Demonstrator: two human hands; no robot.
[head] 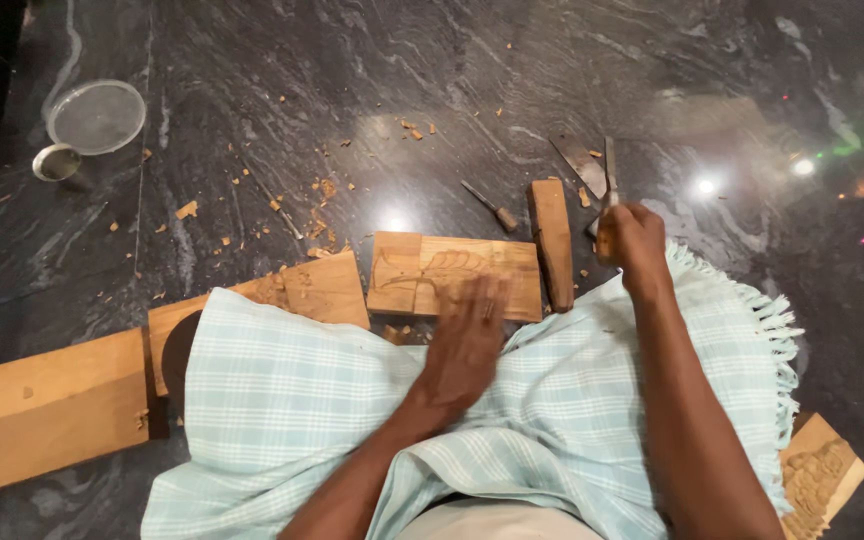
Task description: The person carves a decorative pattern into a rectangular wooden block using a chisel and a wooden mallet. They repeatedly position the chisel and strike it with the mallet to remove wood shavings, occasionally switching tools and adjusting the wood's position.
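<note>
While my left hand (467,335) lies flat and loosened, blurred, on the carved wooden panel (452,276), that panel rests on the dark stone floor (352,90) just past my checked cloth (352,420), its long axis running left to right. My right hand (632,240) is clenched round a chisel (609,175), whose blade points away from me toward the floor's far edge. My right arm stretches straight out. 1 narrow wooden block (552,243) stands just beside the panel's right end.
</note>
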